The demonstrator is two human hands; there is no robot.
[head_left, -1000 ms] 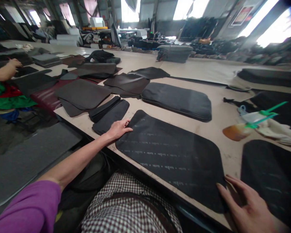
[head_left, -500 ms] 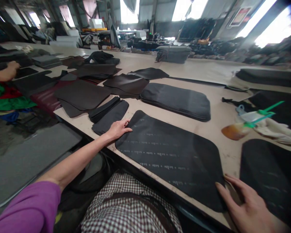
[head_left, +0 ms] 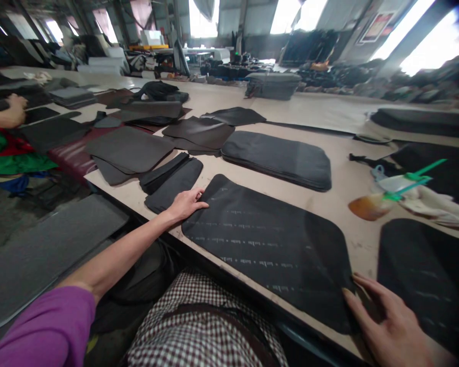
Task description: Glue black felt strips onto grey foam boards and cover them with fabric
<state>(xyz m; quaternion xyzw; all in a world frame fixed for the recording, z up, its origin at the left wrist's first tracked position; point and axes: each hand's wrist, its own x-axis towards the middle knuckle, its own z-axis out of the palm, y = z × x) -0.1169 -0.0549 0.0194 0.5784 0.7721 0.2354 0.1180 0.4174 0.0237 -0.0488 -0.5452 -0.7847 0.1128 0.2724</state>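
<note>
A black panel (head_left: 260, 244) with rounded corners and rows of faint white print lies flat along the table's near edge. At its left end rests my left hand (head_left: 185, 204), thumb on the surface and the other fingers partly curled at the edge, not closed round it. My right hand (head_left: 390, 316) is at the panel's right end, thumb and fingers spread, with the thumb tip touching the border. Behind the panel sits a neat stack of similar black pieces (head_left: 277, 158). Another dark printed panel (head_left: 421, 275) lies to the right, beside my right hand.
Brown-black sheets (head_left: 130, 148) and narrow dark pieces (head_left: 176, 181) lie to the left on the table (head_left: 355, 204). A container of amber liquid (head_left: 369, 206) with green handles stands at the right near a pale cloth (head_left: 432, 204). Another person's hand (head_left: 17, 104) is at far left.
My right thumb has shifted very slightly to the right at the panel's edge. The other person's hand at far left has moved a little left. My left hand stays in place.
</note>
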